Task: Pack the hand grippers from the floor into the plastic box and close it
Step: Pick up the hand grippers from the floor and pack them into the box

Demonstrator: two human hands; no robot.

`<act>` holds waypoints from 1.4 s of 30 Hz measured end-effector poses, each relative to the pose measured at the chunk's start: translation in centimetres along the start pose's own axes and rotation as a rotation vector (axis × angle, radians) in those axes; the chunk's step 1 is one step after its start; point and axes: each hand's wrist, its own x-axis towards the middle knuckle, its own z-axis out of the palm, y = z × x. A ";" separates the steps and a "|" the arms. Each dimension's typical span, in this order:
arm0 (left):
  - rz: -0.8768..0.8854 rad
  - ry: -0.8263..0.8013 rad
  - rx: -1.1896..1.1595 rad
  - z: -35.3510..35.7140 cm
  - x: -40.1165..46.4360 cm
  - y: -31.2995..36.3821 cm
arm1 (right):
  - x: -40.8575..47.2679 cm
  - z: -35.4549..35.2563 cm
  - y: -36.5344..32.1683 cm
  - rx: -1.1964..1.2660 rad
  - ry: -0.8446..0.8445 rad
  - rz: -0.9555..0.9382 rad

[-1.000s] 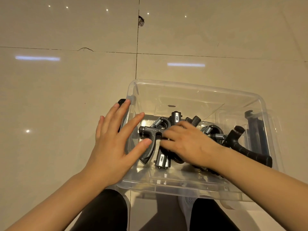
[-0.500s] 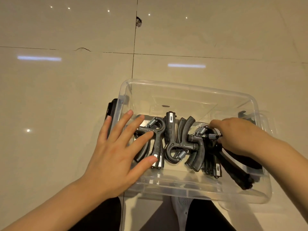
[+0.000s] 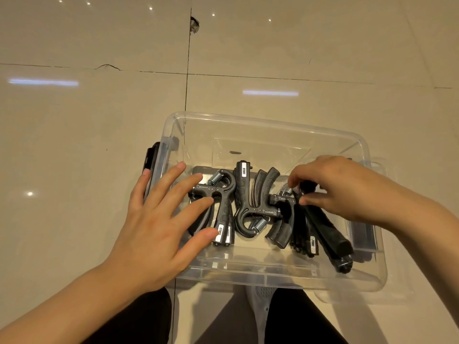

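A clear plastic box (image 3: 273, 125) stands open on the tiled floor in front of me. Several black hand grippers with metal springs lie inside it, among them one at the left (image 3: 223, 194) and one in the middle (image 3: 250, 214). My left hand (image 3: 161, 227) hovers flat over the box's left side, fingers spread and straight, fingertips at the left gripper. My right hand (image 3: 340, 187) reaches in from the right and pinches the top of a long black gripper (image 3: 330, 234) lying along the right side.
Black latch handles sit on the box's left end (image 3: 150, 157) and right end (image 3: 362, 234). A clear lid (image 3: 347, 297) seems to lie under the box at its right front corner. My dark trouser legs and a white shoe (image 3: 260, 304) are below the box. Beige floor tiles surround it.
My right hand moved from the middle of the box to its right side and took hold of the long gripper. The left hand stayed spread over the left side.
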 end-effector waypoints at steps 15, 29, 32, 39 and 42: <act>0.024 0.043 -0.010 0.2 -0.2 -0.1 | 2.8 8.1 1.1 -0.260 0.038 0.064; 0.012 0.060 -0.026 0.1 -0.2 -0.1 | 3.2 8.1 1.4 -0.245 -0.001 0.101; 0.015 0.060 -0.026 0.2 -0.2 -0.1 | 3.2 8.0 1.2 -0.238 0.004 0.128; -0.040 0.051 -0.093 0.1 -0.3 -0.2 | 3.3 8.3 1.0 -0.231 -0.005 0.149; -0.053 0.047 -0.114 0.1 -0.3 -0.2 | 3.3 8.4 0.8 -0.242 0.002 0.135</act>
